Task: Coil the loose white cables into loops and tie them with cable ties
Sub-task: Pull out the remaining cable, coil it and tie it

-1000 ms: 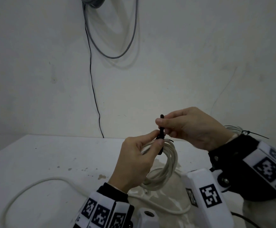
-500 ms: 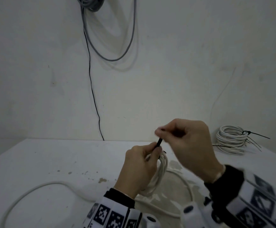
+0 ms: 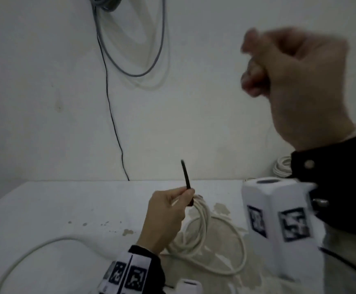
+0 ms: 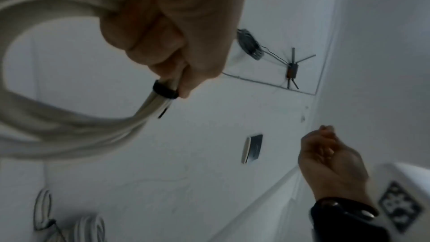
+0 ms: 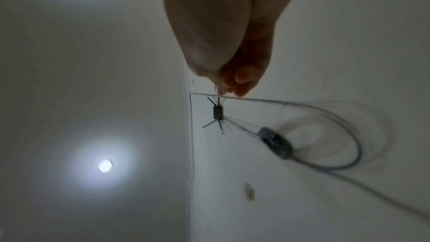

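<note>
My left hand [image 3: 185, 193] grips a coil of white cable [image 3: 202, 225] at its top, just above the white table [image 3: 66, 200]. A black cable tie [image 3: 186, 177] is wrapped round the strands there, and its tail sticks up free from my thumb and forefinger. The left wrist view shows the tie's band [image 4: 164, 90] tight round the bundle [image 4: 69, 128] beside my fingertips [image 4: 184, 87]. My right hand [image 3: 255, 66] is raised high at the upper right, blurred, with curled fingers that hold nothing I can see. The right wrist view shows its fingertips [image 5: 232, 84] bunched together.
A loose length of white cable [image 3: 24, 257] curves over the table's left front. A tied white coil [image 3: 282, 166] lies at the back right by the wall. Grey and black cables [image 3: 134, 71] hang on the wall behind.
My right hand let go of the tie's tail and swung up and to the right. The left hand keeps hold of the coil, and the tail now stands free.
</note>
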Available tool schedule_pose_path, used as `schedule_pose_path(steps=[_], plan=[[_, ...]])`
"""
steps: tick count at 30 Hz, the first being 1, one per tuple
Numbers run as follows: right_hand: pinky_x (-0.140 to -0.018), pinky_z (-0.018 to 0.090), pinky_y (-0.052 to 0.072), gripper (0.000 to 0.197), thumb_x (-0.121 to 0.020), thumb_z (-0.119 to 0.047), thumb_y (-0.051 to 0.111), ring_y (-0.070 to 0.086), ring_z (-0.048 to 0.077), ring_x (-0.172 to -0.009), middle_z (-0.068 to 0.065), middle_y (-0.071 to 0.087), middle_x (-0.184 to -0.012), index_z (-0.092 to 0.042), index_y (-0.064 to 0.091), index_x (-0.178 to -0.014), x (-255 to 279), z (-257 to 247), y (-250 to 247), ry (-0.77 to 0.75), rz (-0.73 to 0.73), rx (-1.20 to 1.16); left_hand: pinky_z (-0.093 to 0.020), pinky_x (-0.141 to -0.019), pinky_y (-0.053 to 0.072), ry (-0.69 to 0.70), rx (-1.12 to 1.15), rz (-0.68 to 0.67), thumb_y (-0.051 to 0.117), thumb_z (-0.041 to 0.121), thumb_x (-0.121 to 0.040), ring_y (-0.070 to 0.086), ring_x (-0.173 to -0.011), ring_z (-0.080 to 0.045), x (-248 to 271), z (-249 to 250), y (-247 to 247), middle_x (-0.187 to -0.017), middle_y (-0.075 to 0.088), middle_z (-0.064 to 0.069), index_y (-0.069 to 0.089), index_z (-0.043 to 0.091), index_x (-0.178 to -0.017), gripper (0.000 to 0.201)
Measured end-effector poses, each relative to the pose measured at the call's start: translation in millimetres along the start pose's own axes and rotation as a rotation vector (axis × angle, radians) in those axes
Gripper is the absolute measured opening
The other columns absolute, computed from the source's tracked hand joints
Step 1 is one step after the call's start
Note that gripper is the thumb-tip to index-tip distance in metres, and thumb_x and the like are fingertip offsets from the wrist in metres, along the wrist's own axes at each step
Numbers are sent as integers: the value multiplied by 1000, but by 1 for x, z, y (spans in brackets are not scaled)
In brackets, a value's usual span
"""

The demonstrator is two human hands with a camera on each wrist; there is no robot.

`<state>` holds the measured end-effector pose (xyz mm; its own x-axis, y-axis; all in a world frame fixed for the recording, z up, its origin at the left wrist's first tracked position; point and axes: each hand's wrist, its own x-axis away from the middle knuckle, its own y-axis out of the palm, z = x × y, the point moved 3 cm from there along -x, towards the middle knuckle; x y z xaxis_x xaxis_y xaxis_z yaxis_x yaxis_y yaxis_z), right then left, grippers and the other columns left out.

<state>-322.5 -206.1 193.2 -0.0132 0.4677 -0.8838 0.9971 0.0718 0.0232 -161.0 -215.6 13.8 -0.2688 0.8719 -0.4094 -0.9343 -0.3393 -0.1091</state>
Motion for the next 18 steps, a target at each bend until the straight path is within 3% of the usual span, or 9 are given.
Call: schedule_pose_path(steps=[3,6,8,13,18], plan=[[-38,18,40,21,-88,-10,64,53,8,-36,-3,53,-39,-5,61,-68,-1,24,5,205,-171,89,-10,-37,26,-16,65,-19,57,17,-92,29,-32,-3,4,3,0,-38,51,13,72,6,-91,19],[-42,17,45,21,-88,-14,64,57,8,-40,-2,56,-42,-1,63,-71,28,68,11,534,-430,289,-13,-36,24,-30,124,-38,55,14,-93,26,-32,-5,3,5,-2,-37,48,10,71,4,-93,19],[-44,16,46,24,-88,-18,64,60,8,-45,1,60,-48,3,66,-77,40,86,12,654,-509,342,-13,-36,24,-10,118,-45,55,14,-93,25,-32,-4,3,8,-1,-36,46,9,71,4,-94,19],[-43,13,44,32,-87,-30,65,62,8,-50,3,62,-59,1,68,-83,57,98,26,776,-594,370,-12,-36,24,33,90,-50,55,15,-93,25,-31,-3,5,16,-1,-35,47,10,72,9,-90,18],[-44,14,41,24,-87,-31,65,56,4,-50,-1,59,-64,-13,65,-71,63,99,35,771,-610,362,-9,-38,24,54,54,-66,54,15,-94,25,-31,-3,6,19,-2,-35,47,13,72,4,-89,22]])
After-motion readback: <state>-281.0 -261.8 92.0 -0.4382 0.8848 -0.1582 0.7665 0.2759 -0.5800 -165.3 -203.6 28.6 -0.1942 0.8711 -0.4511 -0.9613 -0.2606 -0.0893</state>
